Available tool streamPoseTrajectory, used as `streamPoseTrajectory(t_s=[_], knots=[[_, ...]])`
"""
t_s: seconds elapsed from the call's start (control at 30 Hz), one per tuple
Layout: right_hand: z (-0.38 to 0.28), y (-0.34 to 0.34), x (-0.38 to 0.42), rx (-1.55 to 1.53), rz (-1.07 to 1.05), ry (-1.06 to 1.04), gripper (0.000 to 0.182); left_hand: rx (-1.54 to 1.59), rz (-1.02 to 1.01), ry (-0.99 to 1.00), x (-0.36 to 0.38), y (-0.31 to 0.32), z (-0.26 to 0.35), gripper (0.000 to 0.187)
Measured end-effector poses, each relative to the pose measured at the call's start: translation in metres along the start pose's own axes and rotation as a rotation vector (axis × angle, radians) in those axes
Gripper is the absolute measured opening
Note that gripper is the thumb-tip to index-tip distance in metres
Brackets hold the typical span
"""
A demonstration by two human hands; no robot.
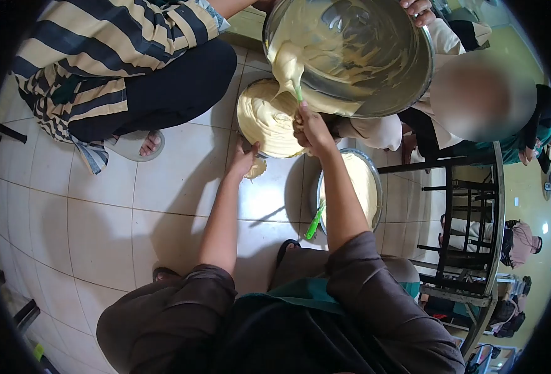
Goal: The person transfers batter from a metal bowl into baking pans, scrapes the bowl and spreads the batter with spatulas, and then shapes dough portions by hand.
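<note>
My right hand (313, 129) is closed around the handle of a green spatula (298, 92), whose blade is coated in thick pale-yellow batter. The spatula is against the lip of a large metal mixing bowl (406, 103), tilted on its side and smeared inside with batter. Below that lip stands a smaller bowl of batter (266, 124), with swirled folds on top. My left hand (243, 160) grips this smaller bowl at its near rim. Beside my right forearm, another bowl of batter (353, 187) sits on the floor, and a second green spatula (315, 223) leans at its edge.
Another person's hand (417, 10) holds the big bowl's far rim. A person in a striped top (119, 37) crouches at left. A dark metal-framed table or rack (469, 218) stands at right. A blob of batter (256, 168) lies near my left hand, over the tiled floor (101, 218).
</note>
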State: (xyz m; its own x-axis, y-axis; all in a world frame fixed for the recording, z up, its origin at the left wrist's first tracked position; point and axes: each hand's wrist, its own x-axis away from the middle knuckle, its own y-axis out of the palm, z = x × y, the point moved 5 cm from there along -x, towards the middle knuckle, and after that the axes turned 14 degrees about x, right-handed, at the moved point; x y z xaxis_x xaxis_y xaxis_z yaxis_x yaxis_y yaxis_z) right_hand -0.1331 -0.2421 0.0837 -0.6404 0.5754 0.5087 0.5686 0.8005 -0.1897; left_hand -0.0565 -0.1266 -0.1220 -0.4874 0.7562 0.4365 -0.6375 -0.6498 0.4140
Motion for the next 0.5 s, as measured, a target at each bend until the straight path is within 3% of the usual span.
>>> streamPoseTrajectory(t_s=[0.03, 0.13, 0.23, 0.33, 0.43, 0.5], knots=[[0.002, -0.008, 0.008, 0.102, 0.019, -0.024, 0.047, 0.029, -0.021, 0.027, 0.004, 0.003, 0.005, 0.088], [0.014, -0.042, 0.026, 0.889, 0.416, -0.269, 0.05, 0.017, -0.01, 0.036, 0.021, 0.007, 0.024, 0.09], [-0.01, -0.028, 0.082, 1.254, 0.561, -0.11, 0.047, 0.029, -0.015, 0.045, 0.02, 0.005, 0.024, 0.091], [-0.025, -0.008, 0.11, 1.457, 0.615, 0.023, 0.041, 0.092, -0.038, 0.069, 0.024, 0.008, 0.028, 0.095], [-0.025, -0.002, 0.114, 1.449, 0.642, -0.001, 0.035, 0.12, -0.049, -0.003, 0.027, 0.008, 0.027, 0.099], [-0.021, -0.003, 0.113, 1.418, 0.662, -0.032, 0.033, 0.058, -0.032, 0.062, 0.025, 0.007, 0.027, 0.102]])
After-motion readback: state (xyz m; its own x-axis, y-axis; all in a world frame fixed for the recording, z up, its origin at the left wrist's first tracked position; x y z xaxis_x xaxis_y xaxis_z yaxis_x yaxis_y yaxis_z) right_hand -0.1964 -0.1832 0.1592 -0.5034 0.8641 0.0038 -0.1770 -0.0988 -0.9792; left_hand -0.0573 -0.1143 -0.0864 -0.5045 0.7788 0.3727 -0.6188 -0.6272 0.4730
